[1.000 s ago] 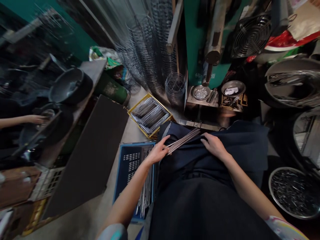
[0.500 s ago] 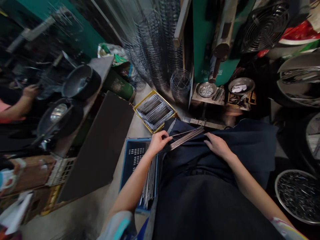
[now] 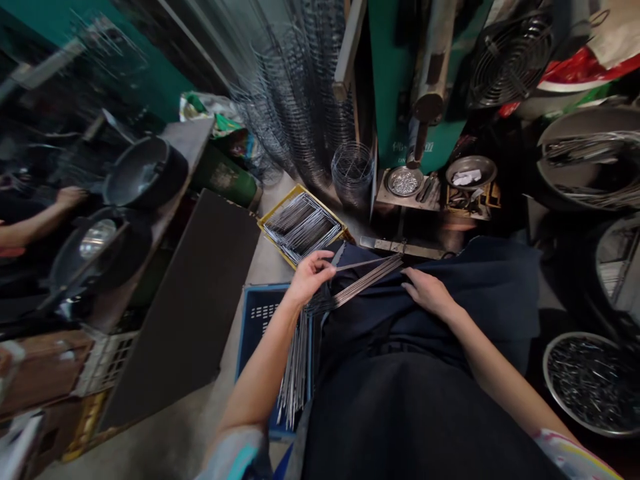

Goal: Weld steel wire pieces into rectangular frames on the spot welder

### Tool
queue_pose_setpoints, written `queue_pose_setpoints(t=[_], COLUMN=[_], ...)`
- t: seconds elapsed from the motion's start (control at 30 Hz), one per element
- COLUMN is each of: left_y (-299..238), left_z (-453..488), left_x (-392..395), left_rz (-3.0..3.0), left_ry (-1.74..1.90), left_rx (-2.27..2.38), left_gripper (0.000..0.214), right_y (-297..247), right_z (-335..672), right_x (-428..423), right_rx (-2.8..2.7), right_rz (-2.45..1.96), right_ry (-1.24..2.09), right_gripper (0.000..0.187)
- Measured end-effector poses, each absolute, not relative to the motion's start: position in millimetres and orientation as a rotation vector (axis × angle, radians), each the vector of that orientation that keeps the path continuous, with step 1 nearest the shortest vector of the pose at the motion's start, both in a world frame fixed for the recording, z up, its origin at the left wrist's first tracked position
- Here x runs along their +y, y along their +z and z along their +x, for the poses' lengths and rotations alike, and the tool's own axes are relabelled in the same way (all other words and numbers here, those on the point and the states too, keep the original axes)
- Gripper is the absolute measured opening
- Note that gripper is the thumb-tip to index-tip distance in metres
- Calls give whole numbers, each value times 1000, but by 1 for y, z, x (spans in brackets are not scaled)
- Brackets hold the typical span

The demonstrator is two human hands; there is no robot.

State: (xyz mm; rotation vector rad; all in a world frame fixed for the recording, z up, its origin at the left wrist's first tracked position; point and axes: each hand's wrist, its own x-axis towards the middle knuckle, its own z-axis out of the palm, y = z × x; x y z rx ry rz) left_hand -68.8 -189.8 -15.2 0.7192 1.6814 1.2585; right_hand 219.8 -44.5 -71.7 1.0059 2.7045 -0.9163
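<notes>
Several thin metal rods [image 3: 367, 281] lie slantwise on the dark blue cloth [image 3: 500, 280] over my lap. My left hand [image 3: 311, 275] pinches the near end of a metal rod [image 3: 363, 263] between thumb and fingers, its far end meeting the others. My right hand [image 3: 427, 291] rests on the cloth just right of the rods' far ends, fingers stretched out and holding nothing. Below my left hand, a blue crate [image 3: 253, 333] holds more long rods [image 3: 294, 380]. Past that hand stands a yellow crate [image 3: 283, 200] filled with bent wire pieces.
Ahead is a green machine [image 3: 400, 127] with a small dish of shiny bits [image 3: 404, 181] on its ledge. Stacked wire baskets [image 3: 295, 93] stand behind the yellow crate. At right is a bowl of dark metal parts [image 3: 590, 383]. A co-worker's arm [image 3: 45, 217] shows at far left.
My left hand has lifted slightly, raising the near end of its rod away from the others. My right hand stays on the cloth. The whole view has shifted a little.
</notes>
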Motion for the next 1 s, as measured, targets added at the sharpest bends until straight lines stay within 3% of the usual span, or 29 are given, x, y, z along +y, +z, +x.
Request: queue_pose_setpoints(t=[0.1, 0.27, 0.4, 0.6, 1.0], left_y=[-22, -25, -19, -23, -42], left_z=[-63, -41, -40, -51, -101], left_x=[-183, -174, -161, -155, -191], left_rz=[741, 1106, 1202, 1335, 1326], left_ry=[1315, 1036, 1041, 946, 722], left_rx=[1804, 1868, 1870, 1788, 1865], left_gripper=[44, 32, 32, 32, 34], right_y=[-71, -66, -67, -102, -146], right_z=[219, 209, 170, 117, 90], right_x=[-45, -41, -28, 0, 12], right_rx=[2686, 2634, 2607, 2571, 2575], right_rz=[1019, 1042, 1069, 930, 983], right_ry=[-890, -823, -652, -611, -575], right_gripper=[30, 29, 42, 33, 38])
